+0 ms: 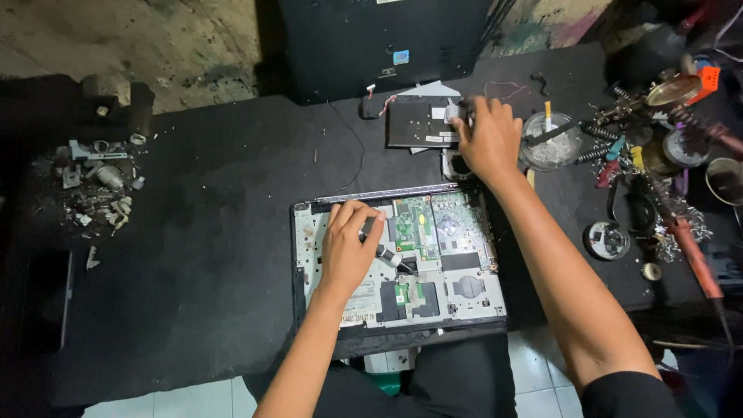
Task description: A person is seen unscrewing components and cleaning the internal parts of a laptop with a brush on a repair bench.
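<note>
Counter (217,255): matt black cloth-like cover, dusty, faintly rough. Opened laptop base (398,263) on it: bare silver-grey metal plate, dull sheen; green circuit board (433,228) inside, glossy, with matt black plastic patches. Black rectangular part (414,124) beyond laptop base: smooth plastic, paper labels. Round dish (551,143) right of that part: clear glass or plastic, shiny. Scrap pile (97,186) far left of laptop base: pale plastic and metal bits. Floor (534,371) below counter: glossy white tile.

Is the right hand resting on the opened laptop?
No, the right hand reaches past the opened laptop to a black flat part on the mat, while the left hand rests on the laptop.
</note>
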